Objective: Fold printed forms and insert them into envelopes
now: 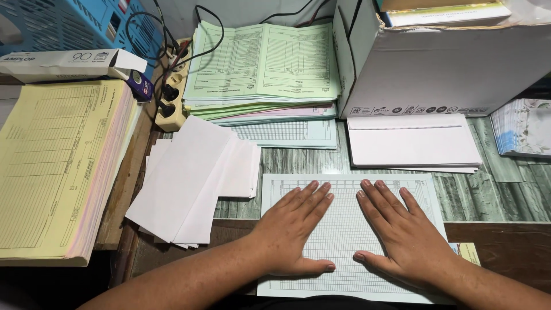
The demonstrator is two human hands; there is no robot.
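Below white envelopes (413, 143), both hands (295, 227) (402, 232) press a pale gridded form (344, 235) flat.

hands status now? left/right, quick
Left hand: open, flat on the form, holding nothing.
Right hand: open, flat on the same form, holding nothing.

Form sheet (344, 229) under hands: pale blue-white w/ fine dark grid. Loose envelopes (192, 178): plain white. Envelope stack (412, 143) by box: white. Open forms (264, 60): light green, dark print; pink & blue sheets under. Thick pad (54, 166) at left: yellow, ruled, pink-tinted edges. Cardboard box (447, 69): white. Basket (63, 26): blue mesh. Tabletop (493, 192): grey-green streaked wood grain.
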